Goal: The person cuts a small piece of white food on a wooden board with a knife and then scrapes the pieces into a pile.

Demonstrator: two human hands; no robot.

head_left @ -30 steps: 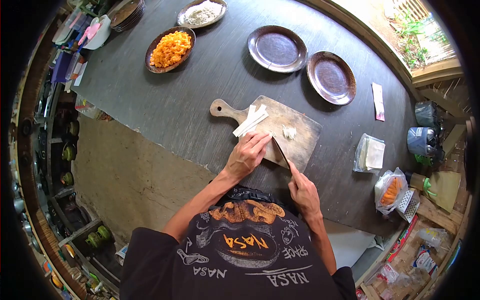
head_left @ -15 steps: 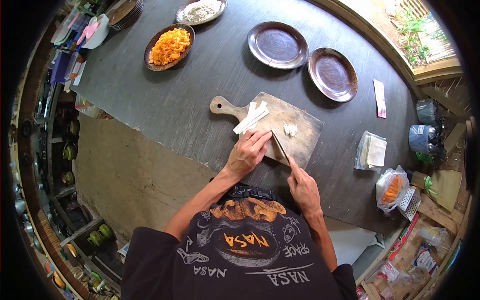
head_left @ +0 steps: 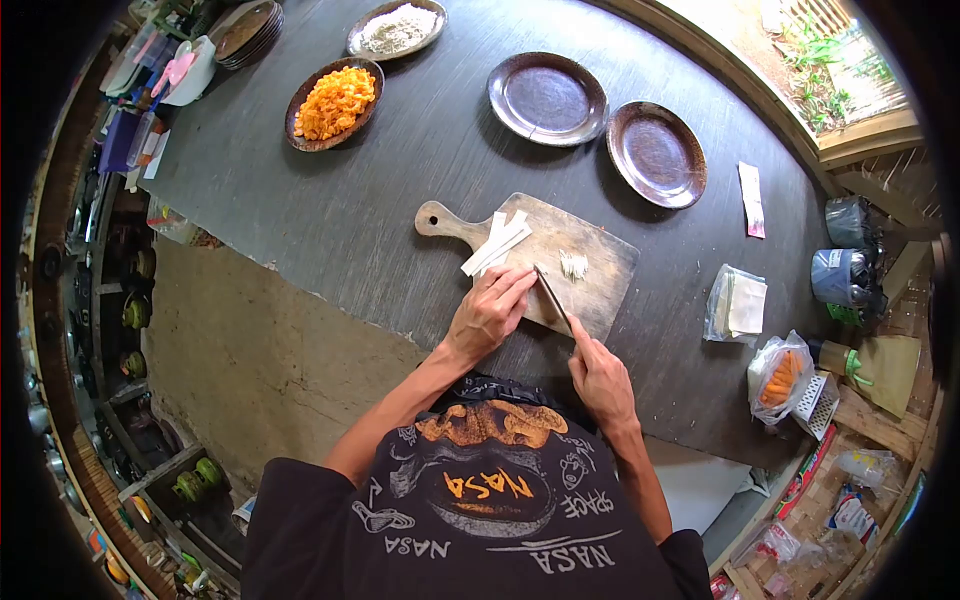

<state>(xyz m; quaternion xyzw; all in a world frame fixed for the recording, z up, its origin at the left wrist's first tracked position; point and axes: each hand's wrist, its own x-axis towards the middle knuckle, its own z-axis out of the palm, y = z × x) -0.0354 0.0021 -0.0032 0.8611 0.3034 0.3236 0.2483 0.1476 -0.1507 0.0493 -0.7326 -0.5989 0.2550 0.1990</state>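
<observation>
A wooden cutting board [head_left: 600, 272] with a handle lies on the dark table [head_left: 400, 200]. My right hand [head_left: 600, 378] grips a knife [head_left: 552, 297], its blade angled down onto the board. Just left of the blade my left hand [head_left: 488, 310] presses flat on the board, fingertips on something white that they mostly hide. Several long white strips [head_left: 497, 245] lie near the board's handle. Beside the blade's tip on the board sits a small pile of cut white pieces [head_left: 574, 265].
Two empty dark plates [head_left: 547, 98] [head_left: 656, 153] sit beyond the board. A plate of orange food [head_left: 333, 102] and a plate of white powder [head_left: 396, 28] stand far left. Plastic bags [head_left: 738, 305] [head_left: 782, 378] lie right, near the table edge.
The knife blade lifted and came down again slightly farther left, close to my left fingertips. Both hands stay in the same place on the board.
</observation>
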